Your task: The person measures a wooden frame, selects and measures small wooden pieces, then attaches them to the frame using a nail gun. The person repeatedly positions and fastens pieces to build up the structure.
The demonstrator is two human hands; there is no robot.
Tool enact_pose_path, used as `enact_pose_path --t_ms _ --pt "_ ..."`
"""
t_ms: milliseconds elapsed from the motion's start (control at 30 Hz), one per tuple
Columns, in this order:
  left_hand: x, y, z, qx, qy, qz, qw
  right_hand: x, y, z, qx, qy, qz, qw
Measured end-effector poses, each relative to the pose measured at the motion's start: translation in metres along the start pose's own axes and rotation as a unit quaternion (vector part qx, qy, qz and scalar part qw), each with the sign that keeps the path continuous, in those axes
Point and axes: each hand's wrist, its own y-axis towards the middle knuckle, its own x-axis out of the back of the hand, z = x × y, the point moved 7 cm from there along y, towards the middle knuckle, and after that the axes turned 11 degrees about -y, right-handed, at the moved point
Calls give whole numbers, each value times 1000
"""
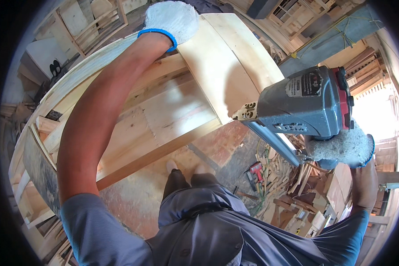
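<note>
My left hand (pixel 173 20), in a white knit glove with a blue cuff, presses on the top of a curved pale wooden board (pixel 221 66) that belongs to a large arched wooden frame (pixel 133 119). In my right hand (pixel 341 148), also gloved, is a grey and red nail gun (pixel 303 104). Its nose touches the board's right edge. My left arm stretches across the frame.
Below me lies a reddish floor (pixel 221 146) with wood offcuts (pixel 292 195) and a small red tool (pixel 256 170) at the right. More wooden frames (pixel 88 22) stand at the upper left. A blue-grey beam (pixel 332 37) runs at the upper right.
</note>
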Motion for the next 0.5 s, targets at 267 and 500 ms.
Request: enact_pose_path --t_ms 267,500 --pt "1 0 -2 -10 -7 -12 1000 2 12 3 -24 -18 57 998" --pt "-8 4 -3 -68 29 -52 996 15 2 -8 -118 -11 41 992"
